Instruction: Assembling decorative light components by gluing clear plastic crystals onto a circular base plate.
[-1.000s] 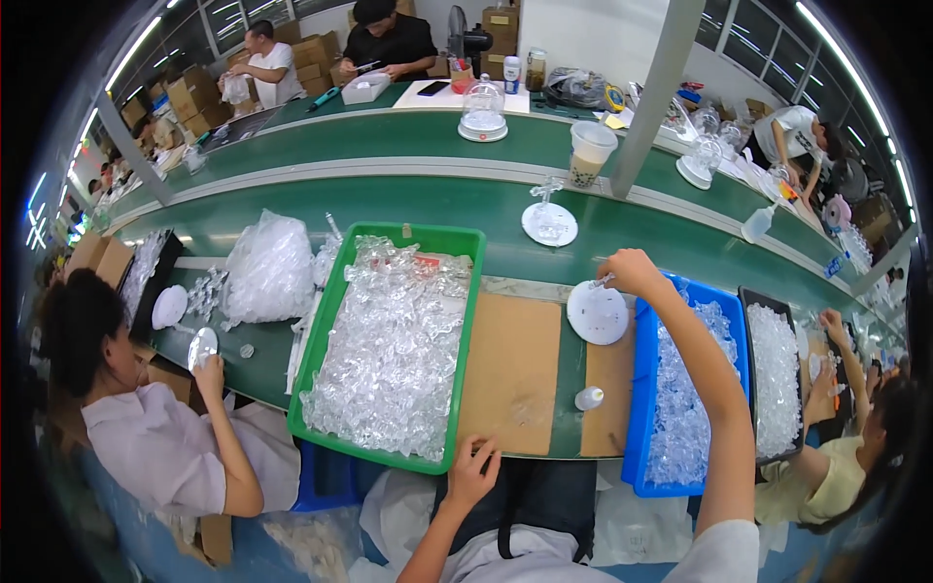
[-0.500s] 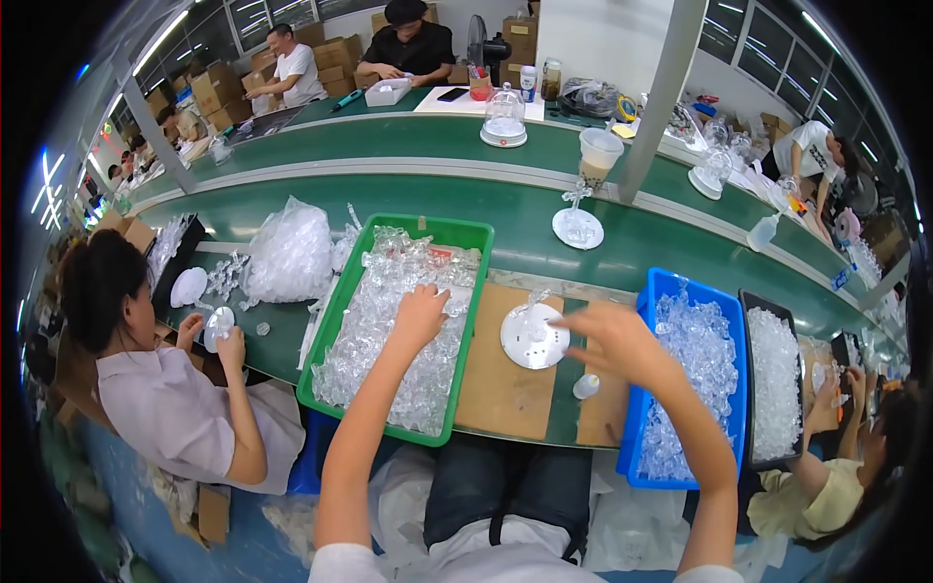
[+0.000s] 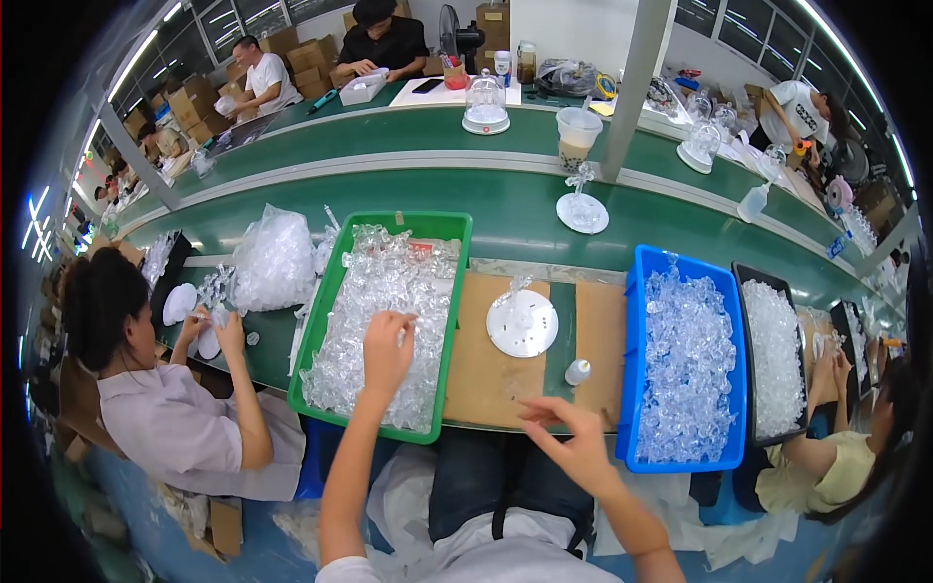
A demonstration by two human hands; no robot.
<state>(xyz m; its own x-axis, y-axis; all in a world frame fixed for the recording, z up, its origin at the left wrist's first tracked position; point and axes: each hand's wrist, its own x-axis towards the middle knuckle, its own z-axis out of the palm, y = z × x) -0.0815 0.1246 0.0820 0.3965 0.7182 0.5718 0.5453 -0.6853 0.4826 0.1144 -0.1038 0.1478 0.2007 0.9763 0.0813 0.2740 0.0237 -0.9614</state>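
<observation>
My left hand is above the green bin of clear plastic pieces. Its thumb and fingers are pinched together; anything between them blends with the transparent pieces behind. Low over the table's front edge is my right hand, its fingers apart and nothing seen in them. Beyond it, a white round base lies on a brown board, with a clear figure standing on it. A small white bottle stands to the right of the base.
At right stand a blue bin and a black tray of clear pieces. Another white base with a clear figure sits farther back, near a drink cup. Co-workers sit close at left and right.
My right hand has drawn back from the white base toward the table's front edge. My left hand has pulled nearer over the green bin, its fingers now pinched. The view has shifted slightly.
</observation>
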